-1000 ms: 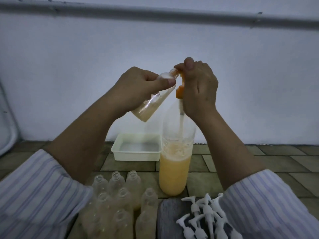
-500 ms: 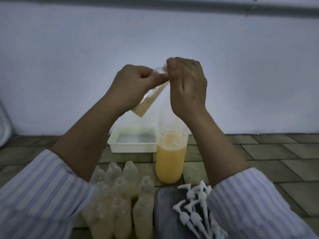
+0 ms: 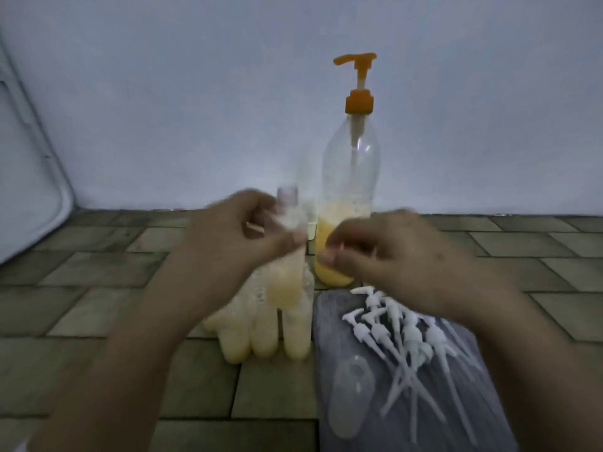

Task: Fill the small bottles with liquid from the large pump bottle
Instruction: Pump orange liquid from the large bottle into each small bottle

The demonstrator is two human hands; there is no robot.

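The large clear pump bottle point(image 3: 350, 177) with an orange pump head stands upright on the tiled floor by the wall, holding yellow liquid in its lower part. My left hand point(image 3: 235, 236) grips a small clear bottle point(image 3: 288, 256), roughly upright and partly filled with pale yellow liquid, low and left of the pump bottle. My right hand point(image 3: 394, 256) hovers blurred in front of the pump bottle's base, fingers curled; I cannot tell if it holds anything. Several filled small bottles point(image 3: 261, 327) stand grouped below my left hand.
A grey mat point(image 3: 339, 321) lies at lower right with several white pump tops point(image 3: 401, 331) piled on it and one empty small bottle point(image 3: 350, 399) lying on its side. A white panel point(image 3: 29, 177) leans at the left wall.
Both hands have dropped from the pump head down toward the floor. My right hand let go of the pump, which now stands raised. The small bottle came down with my left hand and turned upright.
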